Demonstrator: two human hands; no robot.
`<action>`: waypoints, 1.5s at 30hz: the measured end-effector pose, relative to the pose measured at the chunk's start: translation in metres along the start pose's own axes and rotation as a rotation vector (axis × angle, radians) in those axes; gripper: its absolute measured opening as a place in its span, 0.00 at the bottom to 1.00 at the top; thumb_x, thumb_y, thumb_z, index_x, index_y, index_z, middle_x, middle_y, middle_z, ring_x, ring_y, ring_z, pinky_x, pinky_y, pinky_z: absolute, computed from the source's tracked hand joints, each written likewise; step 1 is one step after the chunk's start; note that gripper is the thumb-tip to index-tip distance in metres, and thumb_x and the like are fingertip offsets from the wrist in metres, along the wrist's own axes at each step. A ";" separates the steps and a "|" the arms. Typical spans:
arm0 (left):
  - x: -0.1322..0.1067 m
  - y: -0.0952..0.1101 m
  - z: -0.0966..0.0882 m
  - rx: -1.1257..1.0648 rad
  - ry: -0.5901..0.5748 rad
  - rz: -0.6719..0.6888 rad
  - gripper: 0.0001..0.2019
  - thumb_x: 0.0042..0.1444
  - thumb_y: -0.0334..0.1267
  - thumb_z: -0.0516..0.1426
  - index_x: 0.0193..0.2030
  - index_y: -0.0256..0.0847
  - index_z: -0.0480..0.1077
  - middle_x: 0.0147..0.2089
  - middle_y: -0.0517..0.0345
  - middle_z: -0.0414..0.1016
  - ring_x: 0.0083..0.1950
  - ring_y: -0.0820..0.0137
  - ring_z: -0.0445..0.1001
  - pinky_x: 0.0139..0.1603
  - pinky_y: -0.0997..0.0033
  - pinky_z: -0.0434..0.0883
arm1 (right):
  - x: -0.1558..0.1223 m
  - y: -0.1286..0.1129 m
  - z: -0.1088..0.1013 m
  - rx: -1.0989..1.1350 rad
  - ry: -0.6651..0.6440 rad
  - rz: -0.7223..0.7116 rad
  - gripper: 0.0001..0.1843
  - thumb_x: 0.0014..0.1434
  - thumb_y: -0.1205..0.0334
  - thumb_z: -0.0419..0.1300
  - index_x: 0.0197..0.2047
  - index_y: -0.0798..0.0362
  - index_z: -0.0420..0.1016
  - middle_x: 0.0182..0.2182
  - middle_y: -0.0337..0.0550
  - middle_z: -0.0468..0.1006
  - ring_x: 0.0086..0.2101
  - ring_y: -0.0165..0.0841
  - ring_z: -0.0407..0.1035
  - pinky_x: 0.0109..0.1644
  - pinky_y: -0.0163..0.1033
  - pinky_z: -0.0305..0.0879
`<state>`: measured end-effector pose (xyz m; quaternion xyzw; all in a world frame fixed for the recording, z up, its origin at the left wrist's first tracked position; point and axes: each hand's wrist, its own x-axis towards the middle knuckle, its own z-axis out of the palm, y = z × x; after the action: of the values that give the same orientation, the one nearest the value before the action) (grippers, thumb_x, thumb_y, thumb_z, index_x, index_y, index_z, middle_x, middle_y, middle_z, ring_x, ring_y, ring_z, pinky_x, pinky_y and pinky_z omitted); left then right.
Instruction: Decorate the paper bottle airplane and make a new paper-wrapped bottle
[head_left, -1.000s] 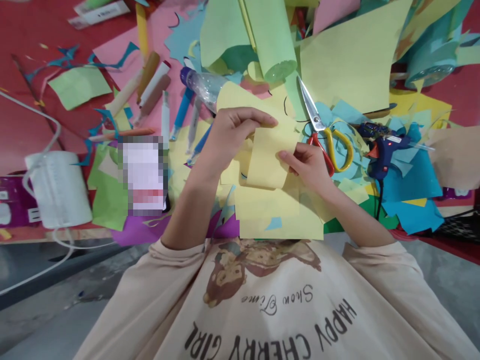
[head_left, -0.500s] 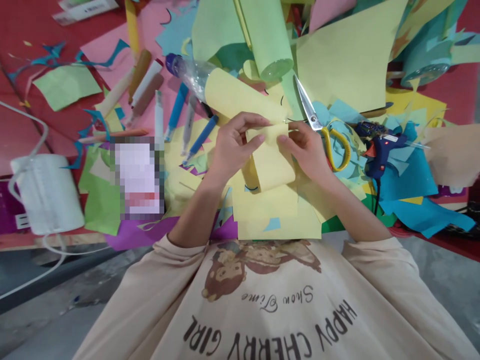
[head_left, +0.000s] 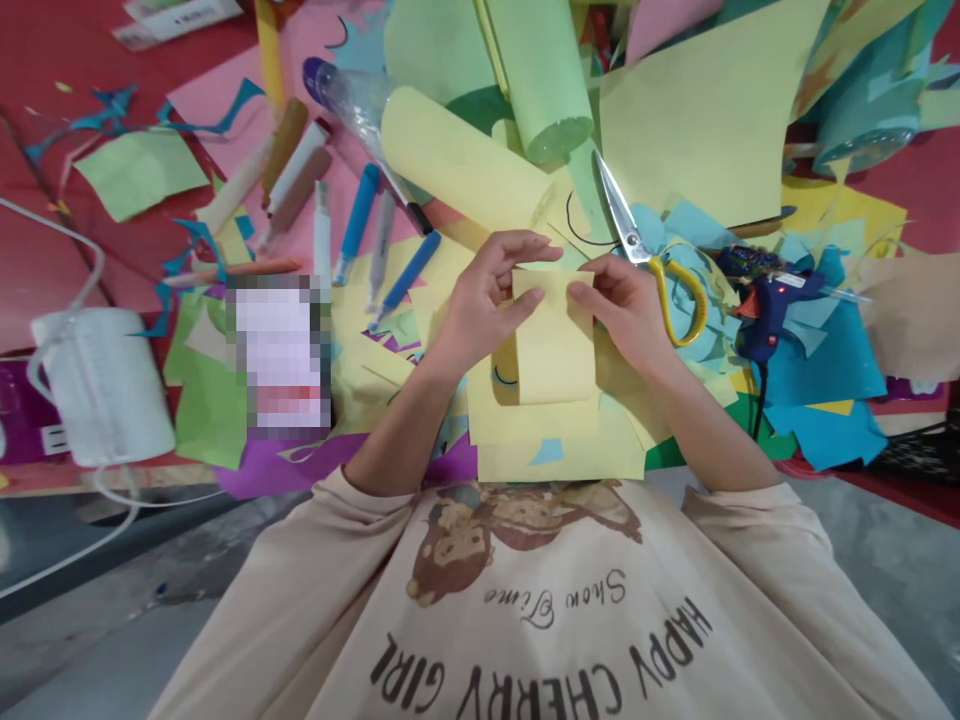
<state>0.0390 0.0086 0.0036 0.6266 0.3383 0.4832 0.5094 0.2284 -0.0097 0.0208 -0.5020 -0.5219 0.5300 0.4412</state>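
Observation:
A pale yellow paper strip hangs between my two hands, its upper edge across their thumbs. My left hand is closed at the strip's upper left corner, thumb on the front and forefinger stretched out above the edge. At the upper right corner, my right hand pinches the paper between thumb and bent fingers. Yellow sheets lie beneath, one bearing a small black curved line. Just beyond my hands lies a bottle wrapped in yellow paper, purple cap to the left.
Scissors with yellow handles lie right of my hands, beside a blue glue gun. Several markers and a blurred phone are on the left. A green paper-wrapped bottle and paper scraps spread across the far side.
The yellow-wrapped bottle has shifted away and to the left, baring more of a black curved line near the scissors. Between my hands, the strip now hangs straighter and slightly lower.

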 end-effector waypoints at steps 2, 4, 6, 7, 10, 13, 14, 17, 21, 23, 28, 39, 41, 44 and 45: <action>-0.001 0.004 0.001 -0.008 0.052 -0.083 0.16 0.57 0.40 0.64 0.52 0.49 0.70 0.47 0.59 0.79 0.52 0.66 0.80 0.41 0.71 0.75 | 0.000 0.000 0.001 0.063 0.021 0.028 0.17 0.55 0.47 0.69 0.33 0.49 0.70 0.22 0.30 0.61 0.23 0.24 0.58 0.27 0.32 0.57; -0.001 0.009 0.001 0.013 0.088 -0.202 0.13 0.56 0.40 0.64 0.48 0.48 0.73 0.32 0.63 0.74 0.33 0.73 0.77 0.30 0.75 0.70 | 0.000 0.000 0.001 0.090 0.036 0.026 0.18 0.54 0.46 0.70 0.32 0.49 0.70 0.22 0.31 0.62 0.24 0.24 0.59 0.27 0.32 0.57; -0.001 0.012 0.001 0.051 0.093 -0.287 0.10 0.55 0.39 0.64 0.44 0.46 0.76 0.21 0.68 0.59 0.21 0.78 0.61 0.22 0.76 0.59 | 0.001 0.001 0.001 0.089 0.046 0.015 0.18 0.54 0.46 0.70 0.32 0.50 0.70 0.22 0.31 0.62 0.24 0.23 0.58 0.27 0.32 0.56; -0.001 0.014 0.001 0.067 0.092 -0.301 0.09 0.55 0.38 0.64 0.43 0.46 0.76 0.19 0.69 0.54 0.19 0.79 0.55 0.21 0.76 0.55 | 0.001 0.002 0.001 0.084 0.050 0.008 0.18 0.54 0.46 0.70 0.32 0.50 0.71 0.22 0.31 0.62 0.24 0.23 0.57 0.27 0.32 0.55; -0.001 0.016 0.002 0.095 0.108 -0.272 0.10 0.55 0.37 0.63 0.45 0.47 0.77 0.19 0.69 0.49 0.19 0.79 0.48 0.20 0.75 0.50 | 0.000 0.006 0.000 0.062 0.055 -0.006 0.16 0.56 0.48 0.69 0.33 0.50 0.71 0.22 0.30 0.62 0.24 0.23 0.56 0.27 0.32 0.54; -0.002 0.016 0.003 0.108 0.105 -0.209 0.09 0.57 0.35 0.62 0.44 0.47 0.78 0.18 0.70 0.49 0.19 0.79 0.46 0.20 0.75 0.50 | 0.001 0.007 0.000 0.037 0.046 -0.002 0.16 0.56 0.48 0.68 0.33 0.50 0.71 0.22 0.30 0.62 0.23 0.23 0.56 0.27 0.32 0.53; -0.002 0.015 0.003 0.108 0.103 -0.193 0.08 0.58 0.35 0.61 0.43 0.47 0.79 0.18 0.70 0.49 0.18 0.79 0.46 0.20 0.75 0.50 | 0.001 0.007 0.000 0.033 0.042 0.000 0.16 0.56 0.47 0.68 0.33 0.50 0.71 0.22 0.30 0.62 0.23 0.22 0.57 0.27 0.32 0.54; -0.003 0.014 0.004 0.098 0.138 -0.141 0.05 0.58 0.35 0.62 0.41 0.46 0.79 0.21 0.67 0.62 0.19 0.80 0.57 0.21 0.77 0.58 | 0.001 0.007 -0.001 0.039 0.028 0.002 0.17 0.56 0.47 0.68 0.33 0.50 0.71 0.22 0.30 0.62 0.23 0.23 0.57 0.26 0.32 0.55; -0.003 0.010 0.006 0.074 0.174 -0.092 0.04 0.58 0.38 0.63 0.39 0.44 0.79 0.39 0.59 0.80 0.35 0.74 0.79 0.35 0.77 0.75 | 0.001 0.006 -0.001 0.023 0.020 -0.002 0.18 0.56 0.46 0.68 0.33 0.50 0.71 0.22 0.31 0.64 0.23 0.23 0.58 0.25 0.32 0.56; -0.003 0.008 0.006 0.058 0.167 -0.096 0.04 0.58 0.39 0.64 0.39 0.44 0.78 0.40 0.59 0.82 0.39 0.72 0.81 0.39 0.76 0.78 | 0.001 0.006 -0.002 0.016 0.021 0.000 0.18 0.56 0.45 0.68 0.33 0.50 0.71 0.22 0.31 0.63 0.23 0.23 0.58 0.25 0.32 0.56; -0.003 0.004 0.004 0.041 0.163 -0.149 0.07 0.58 0.39 0.64 0.42 0.43 0.78 0.41 0.59 0.83 0.39 0.72 0.82 0.36 0.77 0.78 | 0.002 0.006 -0.002 0.037 0.023 0.014 0.19 0.54 0.45 0.69 0.32 0.50 0.70 0.22 0.31 0.61 0.23 0.23 0.56 0.23 0.31 0.55; -0.003 0.005 0.003 0.050 0.155 -0.161 0.06 0.56 0.39 0.64 0.41 0.44 0.80 0.44 0.59 0.84 0.45 0.68 0.83 0.48 0.69 0.82 | 0.002 0.000 0.000 0.092 0.014 0.039 0.19 0.53 0.46 0.70 0.31 0.51 0.70 0.20 0.29 0.61 0.21 0.22 0.57 0.23 0.31 0.54; -0.003 0.006 0.004 0.042 0.163 -0.169 0.06 0.56 0.39 0.65 0.40 0.45 0.81 0.43 0.59 0.84 0.45 0.67 0.84 0.48 0.68 0.82 | 0.002 0.000 0.000 0.099 0.015 0.039 0.19 0.53 0.46 0.70 0.31 0.51 0.70 0.20 0.30 0.62 0.21 0.22 0.57 0.23 0.31 0.54; -0.002 0.008 0.004 0.034 0.177 -0.206 0.06 0.55 0.38 0.65 0.40 0.45 0.81 0.43 0.59 0.85 0.45 0.67 0.84 0.48 0.67 0.82 | 0.002 0.000 -0.001 0.075 0.017 0.048 0.19 0.54 0.45 0.70 0.31 0.51 0.70 0.21 0.30 0.62 0.21 0.22 0.56 0.23 0.31 0.54; -0.002 0.009 0.004 0.036 0.177 -0.221 0.06 0.55 0.38 0.65 0.40 0.44 0.81 0.43 0.59 0.85 0.45 0.66 0.83 0.48 0.67 0.82 | 0.002 -0.001 -0.001 0.061 0.018 0.051 0.19 0.54 0.45 0.69 0.30 0.50 0.70 0.20 0.30 0.62 0.21 0.23 0.56 0.23 0.31 0.54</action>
<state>0.0414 0.0036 0.0116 0.5496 0.4573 0.4714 0.5163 0.2289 -0.0075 0.0218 -0.5063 -0.4884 0.5524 0.4472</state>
